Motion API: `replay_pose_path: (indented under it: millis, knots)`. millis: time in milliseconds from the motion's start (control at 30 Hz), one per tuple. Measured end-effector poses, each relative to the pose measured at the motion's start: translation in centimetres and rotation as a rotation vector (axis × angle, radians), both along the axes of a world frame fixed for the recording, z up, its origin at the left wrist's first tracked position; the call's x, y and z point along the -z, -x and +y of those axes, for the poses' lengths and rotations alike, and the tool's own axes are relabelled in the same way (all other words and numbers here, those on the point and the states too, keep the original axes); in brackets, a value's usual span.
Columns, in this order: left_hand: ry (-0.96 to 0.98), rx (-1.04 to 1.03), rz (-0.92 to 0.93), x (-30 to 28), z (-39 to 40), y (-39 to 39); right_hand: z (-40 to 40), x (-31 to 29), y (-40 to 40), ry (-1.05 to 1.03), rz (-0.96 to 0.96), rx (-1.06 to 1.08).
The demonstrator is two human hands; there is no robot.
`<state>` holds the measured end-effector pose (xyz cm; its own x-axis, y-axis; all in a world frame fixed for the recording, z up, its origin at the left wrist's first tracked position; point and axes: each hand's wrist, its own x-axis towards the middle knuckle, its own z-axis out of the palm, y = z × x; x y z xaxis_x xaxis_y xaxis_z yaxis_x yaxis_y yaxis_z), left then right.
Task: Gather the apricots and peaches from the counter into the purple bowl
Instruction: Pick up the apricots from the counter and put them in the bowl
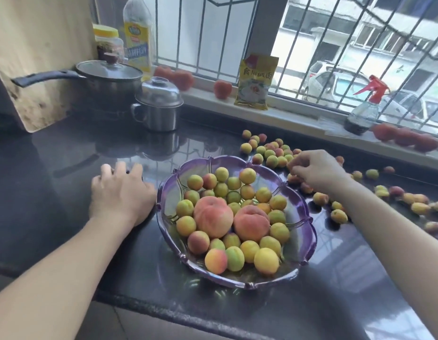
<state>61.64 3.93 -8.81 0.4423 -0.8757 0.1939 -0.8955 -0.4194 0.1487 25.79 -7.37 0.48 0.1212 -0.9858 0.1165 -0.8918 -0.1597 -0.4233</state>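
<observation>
Right hand (316, 171) fingers curled on apricots (294, 179).

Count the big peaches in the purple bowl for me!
2: left peach and right peach, touching, amid apricots in the purple bowl. More could hide underneath.

Pretty clearly a home kitchen: dark stone counter (66, 153), a lidded saucepan (107, 77) and steel pot (159, 106) by the wall, oil bottle (138, 33) in the corner, barred window (311, 45) facing parked cars outside.
</observation>
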Motion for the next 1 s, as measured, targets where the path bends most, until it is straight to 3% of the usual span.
replay_pose_path:
  millis: [200, 467, 633, 733, 900, 1000]
  knots:
    - [-0.002, 0.003, 0.043, 0.1, -0.5, -0.2, -8.0, 3.5, -3.0, 0.227, 0.169, -0.071]
    - [0.031, -0.011, 0.068, 0.3, -0.6, -0.3, -14.8, 4.9, -5.3, 0.035, 0.433, -0.116]
    - [0.040, -0.007, 0.082, 0.3, -0.6, -0.3, -14.4, 4.7, -5.5, 0.159, 0.445, -0.123]
    - [0.044, -0.003, 0.090, 0.1, -0.5, -0.2, -13.1, 4.5, -5.1, 0.242, 0.339, -0.139]
    - [0.027, -0.004, 0.105, -0.1, -0.4, -0.1, -7.7, 0.9, -3.7, 0.291, -0.204, -0.116]
    - [0.028, -0.002, 0.114, -0.1, -0.2, 0.0, -2.2, -1.8, -2.9, 0.208, -0.249, -0.230]
